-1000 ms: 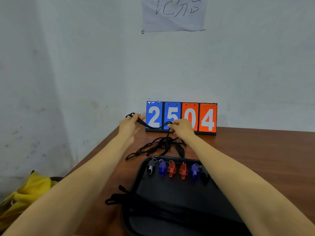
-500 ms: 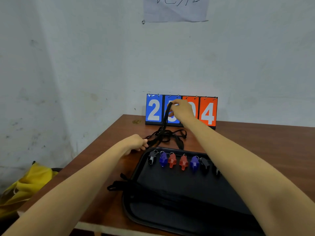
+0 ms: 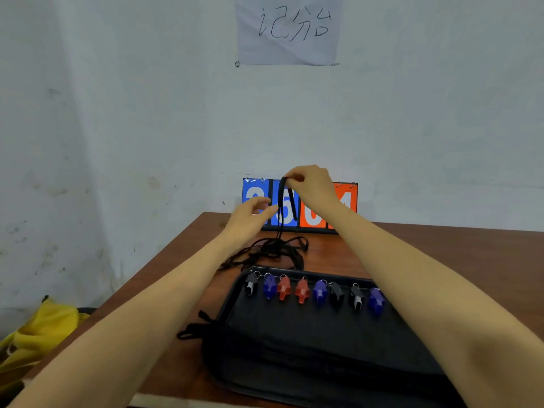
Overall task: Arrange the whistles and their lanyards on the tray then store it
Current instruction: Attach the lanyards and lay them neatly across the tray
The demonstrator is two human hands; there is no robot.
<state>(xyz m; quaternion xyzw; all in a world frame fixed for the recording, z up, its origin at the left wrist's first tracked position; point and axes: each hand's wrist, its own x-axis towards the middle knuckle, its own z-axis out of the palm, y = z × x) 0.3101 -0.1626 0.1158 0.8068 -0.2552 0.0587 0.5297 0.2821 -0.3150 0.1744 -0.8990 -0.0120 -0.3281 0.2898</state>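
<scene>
Yellow cloth [image 3: 44, 328] lies bunched at the far left, below the edge of a brown wooden table [image 3: 441, 260] that stands against a pale wall.

The person's left hand [image 3: 250, 214] reaches forward over the table's far end with its fingers relaxed and nearly straight. It grips nothing. The fingertips are just beside a hanging black strand, and blur hides whether they touch it.

Lower down, a small bundle of black cord [image 3: 194, 331] rests across the left rim of a black tray [image 3: 232, 316] at the near side of the table.

Just beyond the tray's far rim, a loose tangle of black lanyards [image 3: 273, 248] sits on the wood. One lanyard [image 3: 282, 207] rises straight up out of this tangle, folded into a narrow loop. The right hand [image 3: 312, 184] pinches the top of that loop between thumb and fingertips, holding it up in front of a flip scoreboard [image 3: 347, 198]. The scoreboard has blue cards on the left and orange cards on the right, and the hands cover part of its digits.

High on the wall above, a sheet of paper [image 3: 288, 30] bears handwritten characters.

Eight whistles [image 3: 302, 291] lie in a row along the tray's far edge. From left to right they are black, blue, red, red, blue, black, black and blue. Each has a small metal ring at its far end. The right forearm crosses above the tray's right side.
</scene>
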